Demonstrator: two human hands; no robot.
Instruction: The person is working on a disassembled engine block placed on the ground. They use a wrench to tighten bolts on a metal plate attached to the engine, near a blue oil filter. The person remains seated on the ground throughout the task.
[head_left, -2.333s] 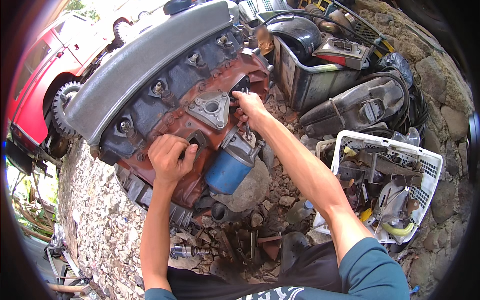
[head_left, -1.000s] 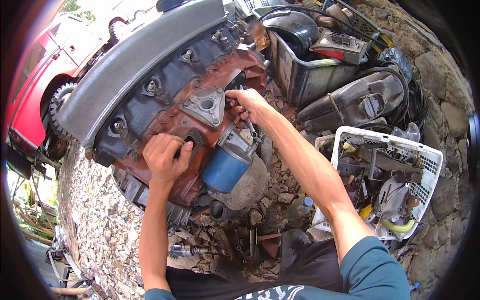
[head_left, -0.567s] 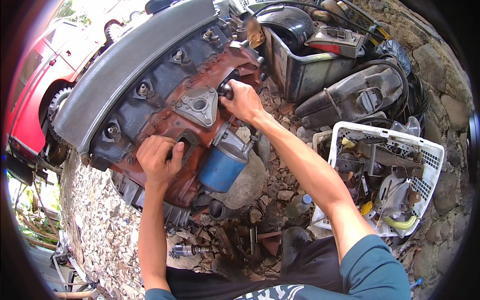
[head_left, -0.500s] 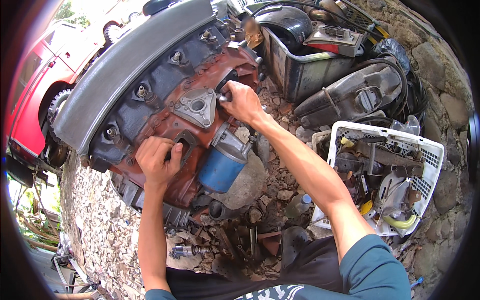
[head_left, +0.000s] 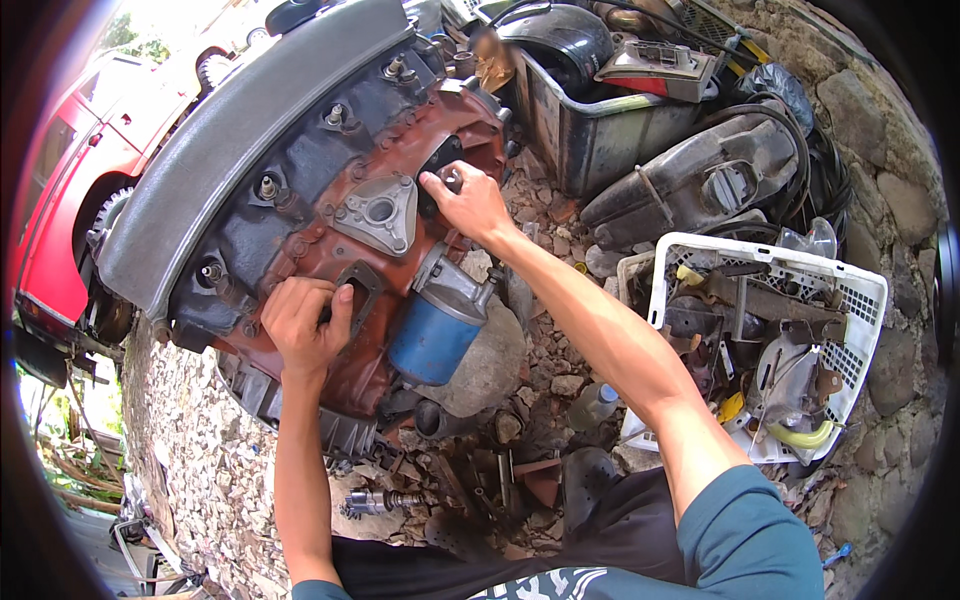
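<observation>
I count two hands: my left hand (head_left: 305, 322) and my right hand (head_left: 470, 205), both near the middle. I see one rusty engine block (head_left: 300, 190), one blue oil filter (head_left: 432, 335), one white basket (head_left: 860, 300) at right, one red car (head_left: 70, 200) at left.

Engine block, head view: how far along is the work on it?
Early. The engine block keeps its studs, triangular cover plate and blue oil filter mounted. In hand: the right hand fingers a small part at a dark opening, the left hand grips a rectangular bracket. Everything else remains attached.
</observation>
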